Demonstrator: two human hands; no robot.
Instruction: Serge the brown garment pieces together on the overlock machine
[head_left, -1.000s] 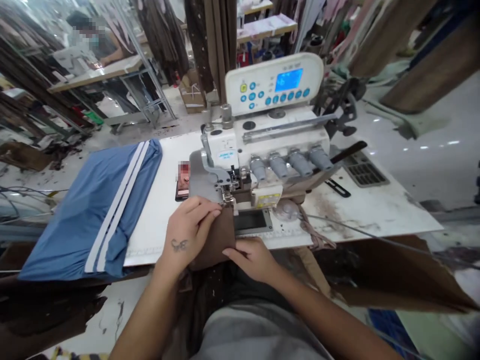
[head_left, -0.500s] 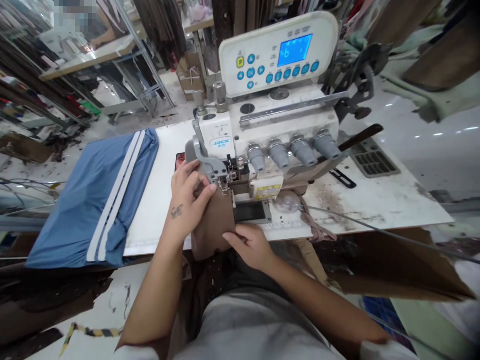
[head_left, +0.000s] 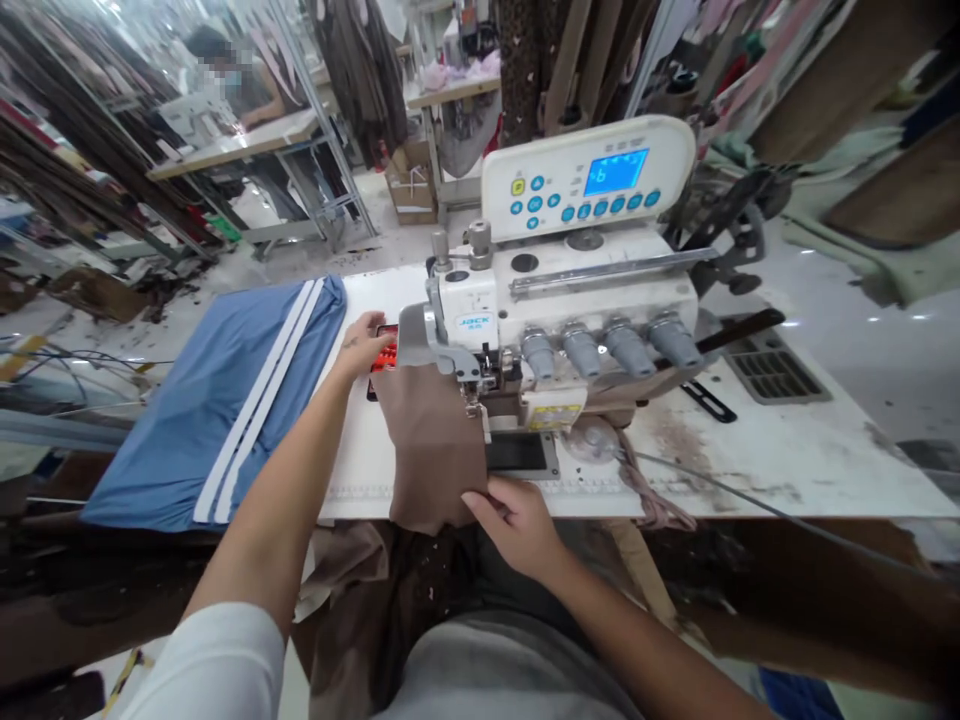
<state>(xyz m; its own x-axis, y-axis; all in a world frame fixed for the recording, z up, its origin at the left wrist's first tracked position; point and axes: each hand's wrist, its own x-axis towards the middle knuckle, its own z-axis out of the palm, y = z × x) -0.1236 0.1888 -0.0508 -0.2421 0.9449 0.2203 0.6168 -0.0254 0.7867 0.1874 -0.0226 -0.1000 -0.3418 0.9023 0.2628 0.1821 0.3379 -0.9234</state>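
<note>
A piece of brown fabric (head_left: 439,455) lies on the table at the white overlock sewing machine (head_left: 480,300), its right edge by the presser foot and its lower edge at the table's front. My right hand (head_left: 521,520) pinches the lower right corner of the fabric between thumb and fingers. Left of the machine head, my left hand (head_left: 364,345) reaches over a dark-edged flat thing with a bright red face (head_left: 384,352), fingers stretched out at its edge. The machine's grey guard partly covers that red thing, so its kind is unclear.
A folded blue garment with white stripes (head_left: 217,400) lies left on the white table (head_left: 360,450). The control panel (head_left: 592,180) stands on top of the machine. A cord (head_left: 720,480) crosses at right. Behind, a person (head_left: 255,95) sits at another table.
My left hand has left the fabric beside the presser foot and moved left and back to the red-faced thing. My right hand keeps hold of the fabric corner. The camera view has shifted.
</note>
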